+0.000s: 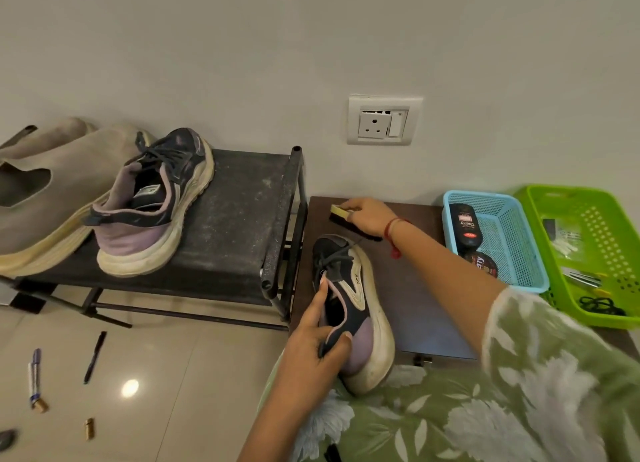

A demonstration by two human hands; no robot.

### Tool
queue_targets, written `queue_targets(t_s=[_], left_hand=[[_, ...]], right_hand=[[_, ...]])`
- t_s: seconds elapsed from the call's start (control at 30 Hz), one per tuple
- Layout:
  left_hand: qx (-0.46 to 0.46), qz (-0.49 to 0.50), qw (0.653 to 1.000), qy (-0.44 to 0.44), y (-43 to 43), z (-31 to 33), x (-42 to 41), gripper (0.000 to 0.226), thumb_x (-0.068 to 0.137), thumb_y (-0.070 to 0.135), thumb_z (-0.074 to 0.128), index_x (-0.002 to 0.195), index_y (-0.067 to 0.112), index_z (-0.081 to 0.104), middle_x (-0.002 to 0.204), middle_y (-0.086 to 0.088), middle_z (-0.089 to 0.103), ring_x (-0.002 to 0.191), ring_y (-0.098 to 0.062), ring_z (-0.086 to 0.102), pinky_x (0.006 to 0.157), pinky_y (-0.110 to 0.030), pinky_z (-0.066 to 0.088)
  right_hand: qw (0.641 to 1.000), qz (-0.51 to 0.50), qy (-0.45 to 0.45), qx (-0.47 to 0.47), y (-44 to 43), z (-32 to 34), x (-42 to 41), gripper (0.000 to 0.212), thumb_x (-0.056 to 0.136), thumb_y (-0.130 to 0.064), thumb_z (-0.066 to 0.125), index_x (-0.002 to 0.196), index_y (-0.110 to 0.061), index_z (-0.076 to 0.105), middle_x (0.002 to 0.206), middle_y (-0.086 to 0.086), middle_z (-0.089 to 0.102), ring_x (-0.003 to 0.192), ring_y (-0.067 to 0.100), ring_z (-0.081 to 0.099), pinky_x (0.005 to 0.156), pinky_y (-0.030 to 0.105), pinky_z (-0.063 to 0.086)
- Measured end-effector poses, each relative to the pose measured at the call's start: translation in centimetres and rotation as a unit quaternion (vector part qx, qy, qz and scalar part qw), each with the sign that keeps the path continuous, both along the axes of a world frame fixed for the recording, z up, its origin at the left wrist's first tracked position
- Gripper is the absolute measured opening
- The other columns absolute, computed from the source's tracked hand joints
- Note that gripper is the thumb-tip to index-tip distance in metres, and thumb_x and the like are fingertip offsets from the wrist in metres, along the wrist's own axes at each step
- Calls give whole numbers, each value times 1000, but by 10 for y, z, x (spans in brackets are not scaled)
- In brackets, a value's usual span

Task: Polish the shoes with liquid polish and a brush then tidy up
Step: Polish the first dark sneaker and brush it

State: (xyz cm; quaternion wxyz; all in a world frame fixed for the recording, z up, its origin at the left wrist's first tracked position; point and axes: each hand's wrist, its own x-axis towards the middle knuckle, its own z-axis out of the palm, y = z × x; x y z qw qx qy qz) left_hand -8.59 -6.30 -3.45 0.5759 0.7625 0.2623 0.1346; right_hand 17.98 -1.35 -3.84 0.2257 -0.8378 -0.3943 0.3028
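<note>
- Left grip (311, 344) grasps the dark sneaker (356, 288) at the heel collar, thumb across the back tab and fingers reaching into the opening; heel towards the person's lap, toe pointing away over the table (408, 295)
- Right grip (369, 217) is clenched over the wooden back of the brush (338, 211), fingers wrapped round it, at the far edge of the table, just beyond the sneaker's toe; cannot tell whether the bristles rest on the table or are just clear of it
- Brush and sneaker apart, so no brushing stroke under way
- Liquid polish bottle (464, 228) lies in the blue basket (519, 240), near the right wrist; a round polish tin (483, 264) lies just beside it in the same basket
- Cannot tell whether polish has gone on the held sneaker: upper looks dull, sole edge looks grubby
- Second sneaker (156, 202) sits on the shoe rack (242, 212), well apart from both grips; its upper looks dusty, so judged not yet polished
- Judgement: one sneaker in hand at the brushing step, the other left to do
- Tidy-up judged not done: brush out, held sneaker off the rack
- Green basket (602, 240) with small items stands beside the blue one; pens (93, 356) lie on the floor
</note>
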Motion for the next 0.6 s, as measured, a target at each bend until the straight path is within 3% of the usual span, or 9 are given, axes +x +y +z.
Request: queue_targets(t_s=[0.1, 0.2, 0.33, 0.37, 0.5, 0.6], left_hand=[[19, -14, 1000, 15, 0, -1, 1, 48, 75, 44, 50, 63, -2, 61, 153, 27, 15, 102, 31, 40, 86, -11, 39], [19, -42, 998, 48, -4, 1, 4, 40, 79, 31, 53, 64, -5, 60, 153, 31, 13, 106, 21, 49, 86, -31, 45], [-2, -23, 999, 47, -7, 5, 4, 27, 81, 23, 56, 76, -2, 65, 127, 54, 31, 93, 18, 51, 77, -17, 43], [-6, -17, 999, 42, -6, 5, 4, 22, 83, 20, 58, 70, 2, 63, 126, 55, 30, 89, 15, 53, 75, -17, 43], [13, -14, 1000, 24, 0, 2, 2, 32, 83, 18, 59, 51, 23, 57, 149, 32, 18, 104, 26, 45, 84, -13, 40], [33, -30, 998, 37, 0, -4, 3, 32, 81, 22, 57, 50, 13, 53, 153, 26, 16, 113, 29, 36, 87, -11, 39]], right_hand=[[999, -33, 10, 29, -24, 1, 4, 28, 87, -16, 55, 110, -24, 70, 115, 1, 65, 102, 17, 56, 86, 28, 42], [999, 28, -3, -17, -14, 0, -3, 30, 86, -16, 55, 110, -22, 71, 117, 0, 66, 105, 19, 58, 91, 30, 45], [995, 84, -10, -53, 12, -5, -3, 35, 91, -18, 52, 125, -21, 62, 132, 5, 57, 120, 25, 52, 100, 33, 40], [997, 70, -14, -41, 10, -3, -1, 35, 92, -19, 52, 125, -21, 62, 131, 5, 58, 118, 24, 52, 98, 32, 41], [999, -30, -13, 20, -35, 10, 9, 23, 86, -21, 56, 102, -29, 72, 104, -6, 65, 97, 13, 57, 83, 27, 42], [998, -49, 23, 30, -52, 10, 6, 15, 84, -21, 59, 86, -29, 73, 95, -8, 67, 93, 14, 60, 84, 28, 46]])
